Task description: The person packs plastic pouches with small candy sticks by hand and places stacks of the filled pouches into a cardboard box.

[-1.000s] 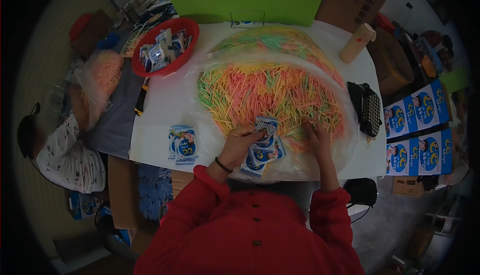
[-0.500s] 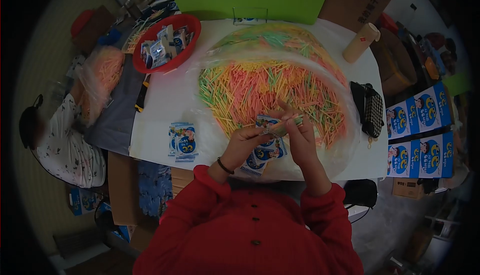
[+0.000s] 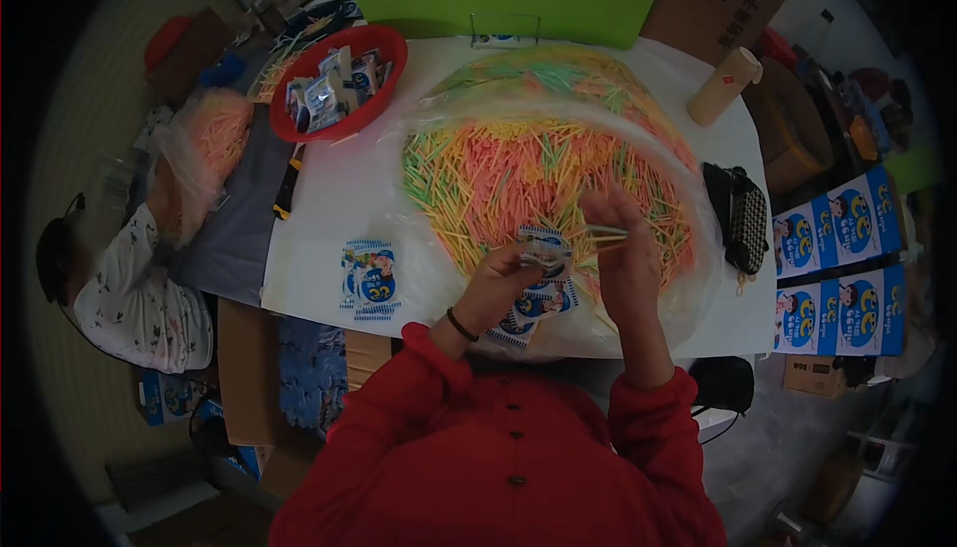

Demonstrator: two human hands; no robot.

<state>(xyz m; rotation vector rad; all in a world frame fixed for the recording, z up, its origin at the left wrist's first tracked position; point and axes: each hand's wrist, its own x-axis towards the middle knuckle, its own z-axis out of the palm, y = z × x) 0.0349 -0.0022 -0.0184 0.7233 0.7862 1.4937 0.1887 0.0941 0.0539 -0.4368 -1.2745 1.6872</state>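
My left hand (image 3: 498, 288) pinches a small clear packet with blue print (image 3: 544, 244) over the front of the big plastic bag. To its right, my right hand (image 3: 633, 263) is raised, slightly blurred, with a few thin pale sticks (image 3: 604, 233) by its fingers and thumb. Below the hands lie more printed packets (image 3: 540, 310). Behind them the clear bag (image 3: 698, 298) gapes, full of thin pink, yellow and green sticks (image 3: 508, 173). Further left on the white table rests a small pile of flat blue-and-white packets (image 3: 369, 280).
A red bowl (image 3: 397, 69) of packets stands at the back left, a beige bottle (image 3: 725, 87) at the back right. A dark pouch (image 3: 743, 213) lies near the right edge. Blue printed boxes (image 3: 842, 223) are stacked at right. Another person (image 3: 140, 298) sits at left beside a bag of sticks (image 3: 219, 138).
My right hand has moved away from the packet, up and to the right, with a few sticks in its fingers. My left hand keeps the packet and has shifted slightly right.
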